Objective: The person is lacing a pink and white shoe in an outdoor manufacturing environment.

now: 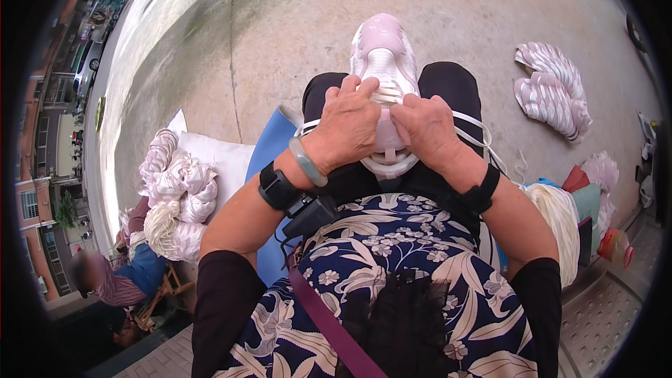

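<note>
A pink and white sneaker (381,31) lies on my lap between my knees, its toe pointing away from me. My left hand (346,122) bends over its left eyelets, the fingers closed at the lacing. On the opposite side my right hand (430,129) pinches by the tongue, thumb and fingers together. White shoelace (476,122) trails out past my right wrist, and more of it shows beside my left wrist. Several crossings of the lace show just beyond my fingertips. What lies exactly under the fingers is hidden.
Left of me, bundles of pink and white shoe pieces (185,182) rest on a white sheet (227,161) beside a blue panel (273,143). More stacked pieces (553,91) lie on the concrete at right, with a white lace hank (556,224) nearer. A person (115,280) sits at far left.
</note>
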`<state>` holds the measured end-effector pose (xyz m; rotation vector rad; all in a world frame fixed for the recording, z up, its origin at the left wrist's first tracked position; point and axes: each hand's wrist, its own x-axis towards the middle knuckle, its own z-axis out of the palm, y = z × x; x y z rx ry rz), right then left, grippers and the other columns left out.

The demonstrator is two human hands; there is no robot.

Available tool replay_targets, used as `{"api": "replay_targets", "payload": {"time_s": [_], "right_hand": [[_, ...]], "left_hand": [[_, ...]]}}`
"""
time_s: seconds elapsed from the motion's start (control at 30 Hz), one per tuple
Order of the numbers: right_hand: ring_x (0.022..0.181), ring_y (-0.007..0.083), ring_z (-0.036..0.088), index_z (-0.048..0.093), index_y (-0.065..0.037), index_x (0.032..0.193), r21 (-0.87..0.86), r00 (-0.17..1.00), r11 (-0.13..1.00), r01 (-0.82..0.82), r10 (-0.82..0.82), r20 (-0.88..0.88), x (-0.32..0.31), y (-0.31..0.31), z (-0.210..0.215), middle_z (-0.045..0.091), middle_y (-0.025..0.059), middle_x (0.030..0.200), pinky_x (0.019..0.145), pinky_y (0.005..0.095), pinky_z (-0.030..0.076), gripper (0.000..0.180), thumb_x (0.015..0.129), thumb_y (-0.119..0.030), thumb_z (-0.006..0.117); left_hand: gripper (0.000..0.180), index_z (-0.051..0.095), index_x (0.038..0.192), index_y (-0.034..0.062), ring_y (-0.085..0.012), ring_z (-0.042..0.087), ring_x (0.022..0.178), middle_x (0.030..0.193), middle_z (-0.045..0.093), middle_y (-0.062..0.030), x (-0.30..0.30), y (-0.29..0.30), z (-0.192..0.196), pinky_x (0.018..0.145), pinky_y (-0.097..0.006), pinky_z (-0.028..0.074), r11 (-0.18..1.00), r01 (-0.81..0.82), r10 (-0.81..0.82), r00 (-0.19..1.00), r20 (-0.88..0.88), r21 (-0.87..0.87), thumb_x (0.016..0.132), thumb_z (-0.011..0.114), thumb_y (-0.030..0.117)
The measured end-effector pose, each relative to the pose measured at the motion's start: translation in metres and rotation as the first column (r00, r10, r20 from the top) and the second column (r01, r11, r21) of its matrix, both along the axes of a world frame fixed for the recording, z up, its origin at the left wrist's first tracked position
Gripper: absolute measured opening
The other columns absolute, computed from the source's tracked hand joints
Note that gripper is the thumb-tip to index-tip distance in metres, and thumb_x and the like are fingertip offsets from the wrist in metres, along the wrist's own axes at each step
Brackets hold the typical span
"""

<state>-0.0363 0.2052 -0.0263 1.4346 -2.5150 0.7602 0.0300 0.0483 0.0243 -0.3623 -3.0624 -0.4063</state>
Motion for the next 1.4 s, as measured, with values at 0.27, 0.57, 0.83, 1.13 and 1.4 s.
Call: {"api": "replay_targets", "payload": {"time_s": [0.27, 0.57, 0.83, 1.13, 1.4], "right_hand": [[0.059, 0.0261, 0.057, 0.059, -0.009, 0.067, -0.124, 0.996, 0.992, 0.039, -0.029, 0.082, -0.001, 0.0, -0.004, 0.057, 0.0078, 0.069, 0.055, 0.0353, 0.041, 0.006, 0.072, -0.012, 0.059], [0.059, 0.0258, 0.056, 0.06, -0.01, 0.069, -0.081, 0.998, 0.996, 0.036, -0.032, 0.059, 0.0, 0.0, -0.005, 0.057, 0.0074, 0.07, 0.056, 0.0351, 0.041, 0.004, 0.072, -0.012, 0.059], [0.06, 0.0255, 0.055, 0.06, -0.01, 0.071, -0.125, 0.997, 0.991, 0.053, -0.044, 0.067, 0.002, -0.001, -0.008, 0.056, 0.0072, 0.069, 0.057, 0.0357, 0.039, 0.005, 0.074, -0.013, 0.058], [0.061, 0.0261, 0.055, 0.06, -0.009, 0.071, -0.112, 0.999, 0.994, 0.021, -0.017, 0.037, 0.005, -0.006, -0.007, 0.057, 0.0083, 0.069, 0.061, 0.0374, 0.036, 0.008, 0.077, -0.014, 0.058], [0.068, 0.027, 0.058, 0.06, -0.009, 0.072, -0.07, 0.987, 0.994, 0.084, -0.073, 0.145, 0.006, -0.005, -0.016, 0.06, 0.0085, 0.073, 0.064, 0.039, 0.038, 0.009, 0.076, -0.017, 0.06]], "left_hand": [[0.011, 0.061, 0.069, -0.0017, -0.0346, 0.045, 0.106, 0.114, 0.05, -0.0184, -0.004, 0.002, 0.006, 0.084, -0.043, 0.037, 1.0, 0.015, -0.014, 0.999, 0.04, -0.022, 0.066, 0.053, 0.005], [0.01, 0.061, 0.074, -0.0009, -0.0364, 0.041, 0.113, 0.117, 0.048, -0.0179, -0.002, -0.009, -0.007, 0.092, -0.045, 0.033, 0.994, 0.084, -0.087, 0.995, -0.04, -0.062, 0.071, 0.054, 0.005], [0.008, 0.06, 0.082, 0.0013, -0.0363, 0.042, 0.117, 0.119, 0.051, -0.0159, -0.003, -0.002, -0.025, 0.097, -0.043, 0.033, 0.99, 0.057, -0.036, 0.987, -0.158, 0.131, 0.074, 0.059, 0.004], [0.008, 0.057, 0.081, -0.0051, -0.0398, 0.047, 0.112, 0.118, 0.051, -0.0238, 0.004, -0.01, -0.036, 0.096, -0.043, 0.038, 0.918, 0.038, 0.027, 0.987, -0.157, 0.395, 0.073, 0.056, -0.003], [0.016, 0.061, 0.082, -0.006, -0.0393, 0.043, 0.114, 0.118, 0.05, -0.0228, 0.006, -0.003, -0.05, 0.094, -0.041, 0.04, 0.954, 0.054, 0.022, 0.968, -0.249, 0.295, 0.069, 0.057, 0.003]]}}
